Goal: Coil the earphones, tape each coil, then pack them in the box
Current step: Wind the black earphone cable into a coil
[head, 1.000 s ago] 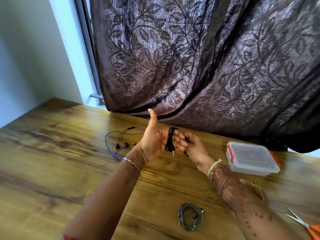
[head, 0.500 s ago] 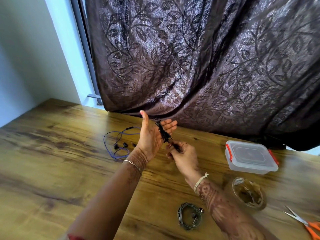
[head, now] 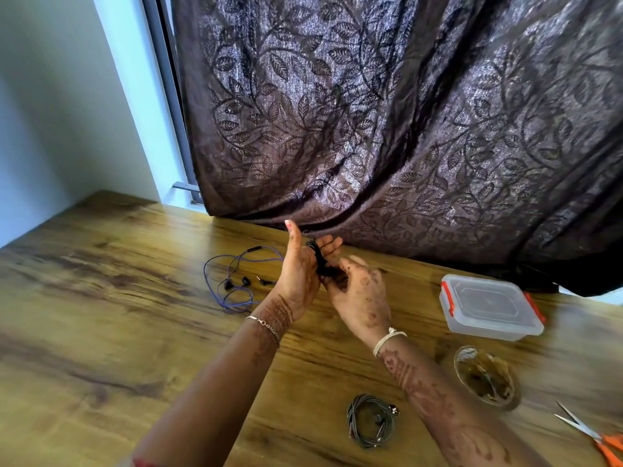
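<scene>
The person's left hand (head: 300,274) stands upright above the wooden table (head: 118,315), fingers straight, thumb up. The black earphone cable (head: 318,261) is wound around these fingers. The right hand (head: 362,298) curls its fingers and pinches the lower end of this coil. Loose blue earphones (head: 232,284) lie left of the hands, and coiled grey earphones (head: 371,420) lie nearer. The clear plastic box with red clips (head: 488,308), lid on, stands at the right.
</scene>
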